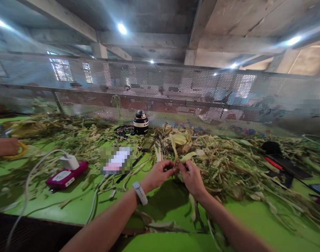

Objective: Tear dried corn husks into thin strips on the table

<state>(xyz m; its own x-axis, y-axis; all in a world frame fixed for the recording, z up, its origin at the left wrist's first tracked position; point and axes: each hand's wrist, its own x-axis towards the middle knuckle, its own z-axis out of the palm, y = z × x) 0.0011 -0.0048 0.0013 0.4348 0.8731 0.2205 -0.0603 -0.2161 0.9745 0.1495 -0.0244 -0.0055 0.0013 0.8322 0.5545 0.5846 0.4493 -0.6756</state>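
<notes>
Above the green table (165, 203), my left hand (162, 173) and my right hand (192, 177) meet, fingertips pinched together. Between them is a pale yellow-green leaf strip (175, 145), looking like dried corn husk, with one end standing up and another piece angled off to the right. Where the fingers close on it, the detail is too small to make out. A white watch strap (140, 193) circles my left wrist. Just beyond my hands lies a heap of dry leaf strips (223, 164), with a broader yellowish leaf (181, 138) on top.
A black bottle (140, 123) stands by the perforated metal screen (160, 80). Left of my hands lie a blurred-out phone (118, 160) and a magenta power strip (68, 175) with a white charger and cable. Another person's hand (5, 147) holds yellow-handled scissors (22, 149) at far left.
</notes>
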